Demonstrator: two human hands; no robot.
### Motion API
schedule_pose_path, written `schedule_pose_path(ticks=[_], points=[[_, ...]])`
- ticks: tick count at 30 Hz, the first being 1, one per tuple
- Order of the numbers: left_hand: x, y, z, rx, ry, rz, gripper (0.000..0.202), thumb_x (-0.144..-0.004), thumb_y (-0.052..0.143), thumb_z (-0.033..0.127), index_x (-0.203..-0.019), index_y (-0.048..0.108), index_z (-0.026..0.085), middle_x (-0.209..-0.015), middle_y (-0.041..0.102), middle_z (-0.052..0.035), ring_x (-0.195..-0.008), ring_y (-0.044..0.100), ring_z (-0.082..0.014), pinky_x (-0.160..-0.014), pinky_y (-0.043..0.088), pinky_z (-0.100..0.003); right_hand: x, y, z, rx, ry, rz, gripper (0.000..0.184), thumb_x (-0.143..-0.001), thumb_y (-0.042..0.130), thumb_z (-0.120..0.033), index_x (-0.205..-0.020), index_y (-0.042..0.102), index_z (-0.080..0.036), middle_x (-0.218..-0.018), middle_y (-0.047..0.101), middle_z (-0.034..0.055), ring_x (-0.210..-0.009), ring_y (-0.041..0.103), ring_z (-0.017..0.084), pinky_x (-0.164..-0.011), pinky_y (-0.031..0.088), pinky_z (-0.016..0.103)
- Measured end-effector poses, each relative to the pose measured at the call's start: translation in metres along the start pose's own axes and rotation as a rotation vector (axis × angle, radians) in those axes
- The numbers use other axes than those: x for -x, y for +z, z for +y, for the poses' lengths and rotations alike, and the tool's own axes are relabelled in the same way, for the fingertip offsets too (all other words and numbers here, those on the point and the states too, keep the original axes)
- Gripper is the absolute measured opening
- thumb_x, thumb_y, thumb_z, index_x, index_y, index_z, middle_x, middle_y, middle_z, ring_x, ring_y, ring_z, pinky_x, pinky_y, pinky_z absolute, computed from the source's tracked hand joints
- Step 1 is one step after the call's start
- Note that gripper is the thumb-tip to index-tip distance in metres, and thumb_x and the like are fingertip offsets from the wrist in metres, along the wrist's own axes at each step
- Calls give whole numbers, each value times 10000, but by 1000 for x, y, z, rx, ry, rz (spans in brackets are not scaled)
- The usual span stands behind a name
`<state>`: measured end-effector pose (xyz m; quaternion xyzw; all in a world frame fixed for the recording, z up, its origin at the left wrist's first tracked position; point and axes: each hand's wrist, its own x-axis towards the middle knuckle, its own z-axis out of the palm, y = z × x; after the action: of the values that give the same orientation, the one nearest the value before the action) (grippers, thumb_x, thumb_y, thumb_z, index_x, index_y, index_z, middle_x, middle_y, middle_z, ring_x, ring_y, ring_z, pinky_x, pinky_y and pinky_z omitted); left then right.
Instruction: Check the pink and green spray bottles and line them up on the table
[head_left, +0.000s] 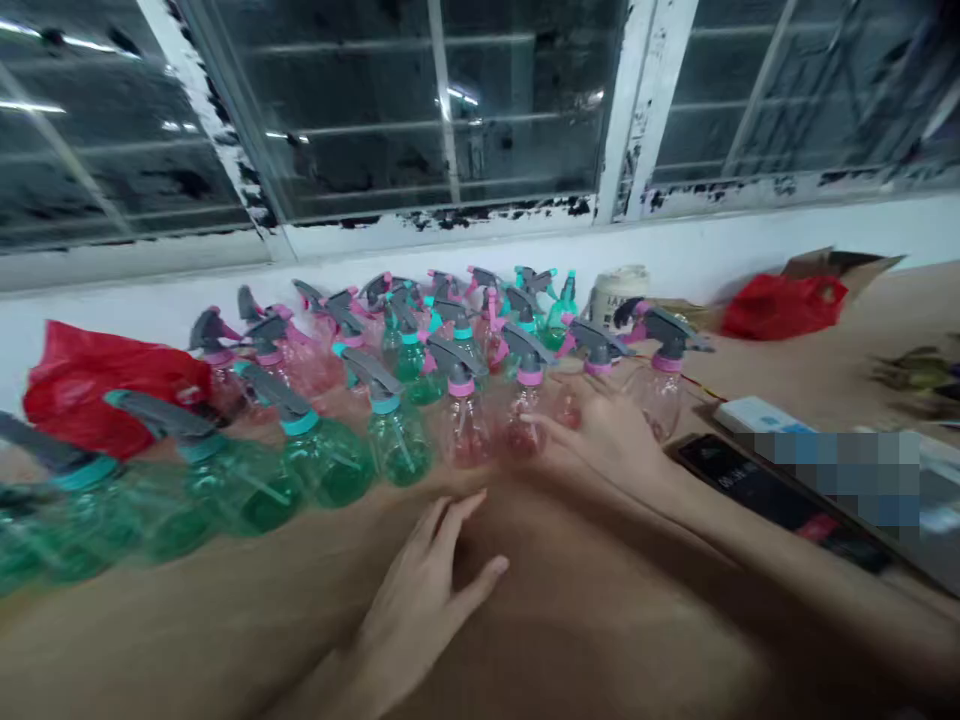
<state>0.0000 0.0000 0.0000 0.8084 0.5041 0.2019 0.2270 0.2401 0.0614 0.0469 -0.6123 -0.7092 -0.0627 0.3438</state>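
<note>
My left hand (427,580) is held over the bare table in front of the bottle row, thumb and fingers apart, with nothing in it. My right hand (619,430) reaches to a pink-collared spray bottle (598,368) in the front row. Its fingers appear to be round that bottle's body, most of which they hide; blur softens the grip. The thumb points left, across the front of a neighbouring pink spray bottle (529,378). Another pink spray bottle (666,375) stands just right of the hand. Green spray bottles (330,460) with turquoise collars continue the row leftward.
More pink and green spray bottles stand behind the front row. A red plastic bag (112,385) lies left, another red bag (787,305) at the back right. A white tub (621,295) stands near the wall. A phone (772,495) lies beside my right forearm.
</note>
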Motion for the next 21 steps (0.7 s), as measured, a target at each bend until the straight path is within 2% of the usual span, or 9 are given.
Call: schedule_pose_path(ticks=[2, 4, 7, 11, 13, 17, 21], points=[[0, -1, 4, 10, 7, -6, 468, -907, 543, 396, -1336, 363, 342, -1349, 470, -23, -1184, 511, -263, -999, 415, -461, 11, -16, 15, -14, 12, 26, 403, -850, 533, -501, -1083, 645, -192, -1064, 701, 117, -959, 654, 309, -775, 504, 416], [-2, -1, 8, 22, 24, -5, 452, -907, 541, 392, -1324, 374, 339, -1318, 497, -24, -1152, 533, -260, -977, 432, -459, 20, -27, 30, -4, 48, 62, 353, -858, 515, -497, -1012, 667, -219, -990, 718, 95, -867, 677, 282, -712, 504, 386], [-8, 1, 13, 48, 69, 8, 417, -909, 531, 365, -1299, 389, 331, -1267, 535, -26, -1101, 558, -251, -945, 453, -453, 24, -32, 49, 37, 143, 83, 401, -847, 506, -525, -1023, 644, -192, -906, 725, 95, -694, 677, 258, -613, 486, 369], [-18, 4, 22, 67, 115, 13, 387, -908, 527, 331, -1277, 411, 312, -1198, 568, -34, -1048, 573, -237, -908, 469, -432, 12, -25, 60, 88, 211, 49, 597, -811, 518, -600, -1213, 522, -160, -1032, 712, 138, -820, 682, 331, -647, 484, 405], [-20, 5, 27, 74, 128, 11, 373, -908, 526, 319, -1267, 424, 309, -1166, 582, -29, -1022, 579, -229, -884, 476, -416, 2, -20, 60, 95, 220, -16, 672, -796, 504, -647, -1245, 486, -146, -981, 722, 145, -855, 679, 351, -654, 481, 407], [-22, 6, 36, 95, 129, 10, 358, -910, 522, 302, -1258, 437, 321, -1127, 601, -12, -991, 586, -215, -858, 479, -395, -15, -13, 56, 127, 227, -102, 666, -803, 466, -666, -1181, 526, -121, -858, 726, 159, -782, 685, 356, -592, 460, 387], [-23, 5, 43, 123, 96, -1, 338, -906, 516, 292, -1238, 463, 327, -1092, 616, -5, -971, 596, -214, -855, 478, -400, -15, -13, 54, 159, 219, -121, 593, -828, 443, -643, -1073, 592, -124, -924, 717, 190, -835, 678, 380, -603, 460, 403]])
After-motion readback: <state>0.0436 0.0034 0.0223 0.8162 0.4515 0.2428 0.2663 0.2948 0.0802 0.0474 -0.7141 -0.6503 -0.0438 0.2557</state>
